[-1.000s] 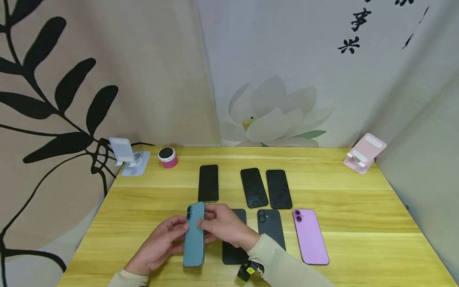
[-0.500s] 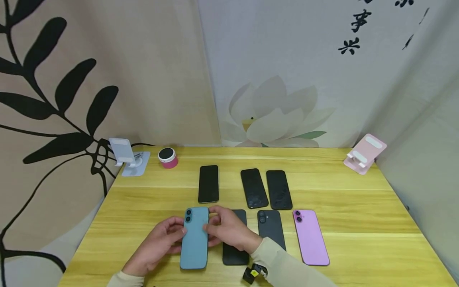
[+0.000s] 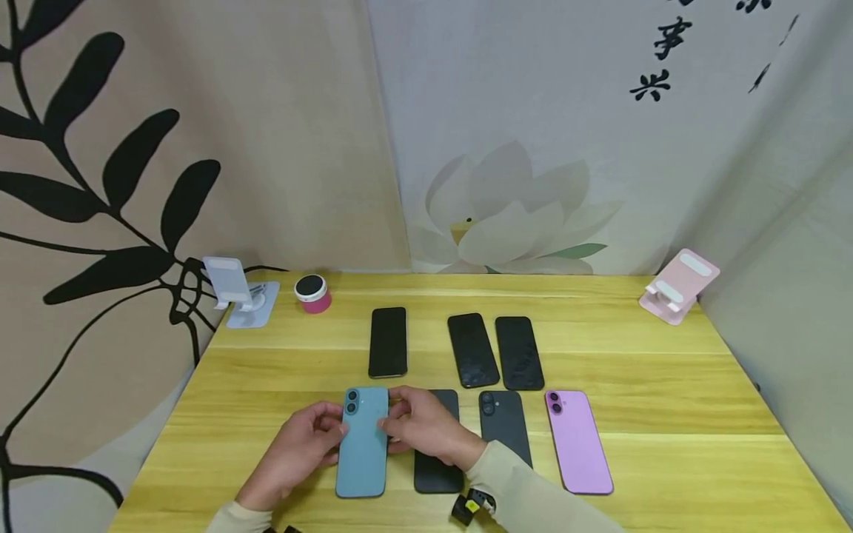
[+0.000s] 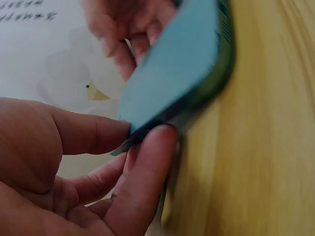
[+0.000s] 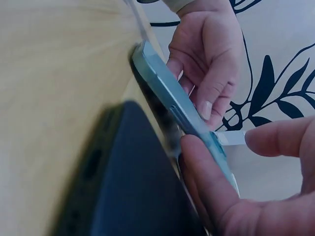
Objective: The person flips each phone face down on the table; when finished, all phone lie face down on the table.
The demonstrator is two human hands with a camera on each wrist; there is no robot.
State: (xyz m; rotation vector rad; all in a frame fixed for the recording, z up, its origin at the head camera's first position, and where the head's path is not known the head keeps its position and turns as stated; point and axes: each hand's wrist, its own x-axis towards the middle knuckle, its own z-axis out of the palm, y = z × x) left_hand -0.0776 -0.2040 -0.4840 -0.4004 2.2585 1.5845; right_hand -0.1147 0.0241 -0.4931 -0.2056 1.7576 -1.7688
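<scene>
A light blue smartphone is low over the table, its back and twin cameras facing up. My left hand pinches its left edge, thumb on the back and fingertips beneath, as the left wrist view shows. At the opposite edge, my right hand holds it between thumb and fingers. Under the right hand and wrist lies a black smartphone, partly hidden. Farther right are a dark grey smartphone, camera side up and partly covered by the sleeve, and a lilac smartphone.
Behind them lie three dark-screened phones: one at left, a tilted phone and its neighbour. A white phone stand and a pink jar occupy the back left. A pink phone stand is at the back right.
The blue smartphone was tilted, standing partly on edge; it has turned flatter and lower, back facing up. Both hands keep hold of it and barely move over the last half second.
</scene>
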